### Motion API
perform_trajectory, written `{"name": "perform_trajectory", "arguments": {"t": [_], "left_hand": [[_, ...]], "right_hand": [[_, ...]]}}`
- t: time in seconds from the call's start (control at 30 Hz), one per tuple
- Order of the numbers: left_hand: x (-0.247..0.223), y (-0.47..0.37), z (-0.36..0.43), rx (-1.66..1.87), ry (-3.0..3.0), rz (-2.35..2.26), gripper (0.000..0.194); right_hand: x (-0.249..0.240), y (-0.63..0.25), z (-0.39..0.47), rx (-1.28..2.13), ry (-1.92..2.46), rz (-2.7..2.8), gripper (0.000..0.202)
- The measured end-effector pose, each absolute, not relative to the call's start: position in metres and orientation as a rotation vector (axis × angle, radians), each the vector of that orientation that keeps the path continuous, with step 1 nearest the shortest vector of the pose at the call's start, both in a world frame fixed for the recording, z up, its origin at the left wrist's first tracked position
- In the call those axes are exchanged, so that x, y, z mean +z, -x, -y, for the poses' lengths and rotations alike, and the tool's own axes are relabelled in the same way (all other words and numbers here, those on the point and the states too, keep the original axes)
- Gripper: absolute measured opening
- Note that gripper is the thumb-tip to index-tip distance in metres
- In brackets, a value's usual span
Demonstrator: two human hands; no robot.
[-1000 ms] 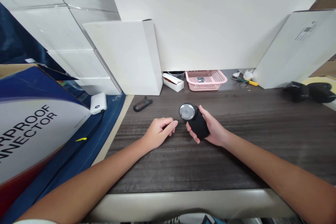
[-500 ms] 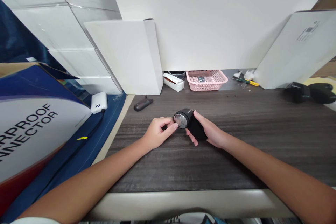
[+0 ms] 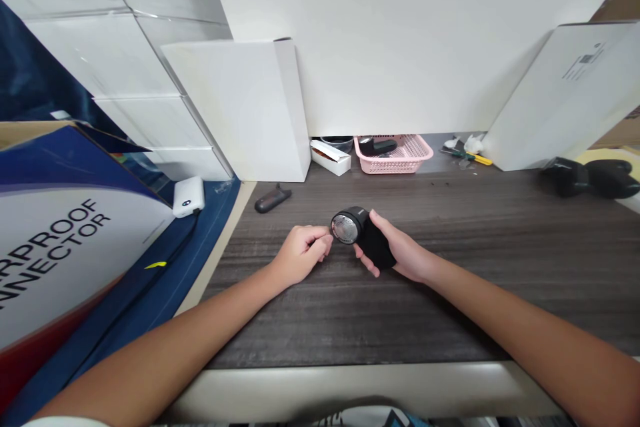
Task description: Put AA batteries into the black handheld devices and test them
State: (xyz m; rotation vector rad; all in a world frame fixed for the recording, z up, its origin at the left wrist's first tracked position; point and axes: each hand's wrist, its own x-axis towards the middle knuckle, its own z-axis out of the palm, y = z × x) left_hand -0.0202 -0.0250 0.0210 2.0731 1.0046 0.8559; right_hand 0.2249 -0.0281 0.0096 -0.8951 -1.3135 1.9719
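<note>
My right hand (image 3: 400, 247) is wrapped around the black handle of a fabric shaver (image 3: 373, 240), held tilted just above the dark wood-grain table. The shaver's round, perforated metal head (image 3: 345, 228) faces left and toward me. My left hand (image 3: 305, 252) is beside the head's left rim, thumb and fingers curled together in a pinch. Whether anything small is between those fingers is hidden, and I cannot tell if they touch the rim.
A dark cap-like piece (image 3: 273, 199) lies at the back left of the table (image 3: 350, 320). Behind are a small white box (image 3: 331, 157), a pink basket (image 3: 395, 165) with a black handled object (image 3: 383, 146), and a yellow-handled tool (image 3: 477, 159). A white power bank (image 3: 189, 196) is left.
My left thumb has drawn back from the shaver's metal face and the fingers have curled closed. My right hand stays put. A black object now shows in the basket, not visible there before.
</note>
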Motion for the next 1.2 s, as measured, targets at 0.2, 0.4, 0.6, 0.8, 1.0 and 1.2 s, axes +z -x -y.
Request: {"name": "perform_trajectory", "arguments": {"t": [0.2,0.4,0.6,0.8,1.0,1.2], "left_hand": [[0.018,0.021,0.024,0.829,-2.005,-1.105,0.043],[0.015,0.022,0.023,1.044,-1.835,-0.981,0.041],[0.018,0.025,0.022,0.974,-1.972,-0.875,0.063],[0.023,0.021,0.027,0.962,-2.003,-0.995,0.044],[0.028,0.020,0.035,1.251,-2.188,-0.907,0.056],[0.038,0.020,0.049,1.295,-2.548,-0.803,0.079]], "right_hand": [[0.011,-0.224,0.028,2.010,0.747,1.161,0.062],[0.013,-0.222,0.032,1.919,0.759,1.227,0.051],[0.008,-0.220,0.042,1.679,0.796,1.516,0.049],[0.004,-0.220,0.041,1.394,0.838,1.683,0.055],[0.005,-0.223,0.041,1.274,0.713,1.863,0.055],[0.006,-0.222,0.042,0.729,0.638,2.082,0.062]]}}
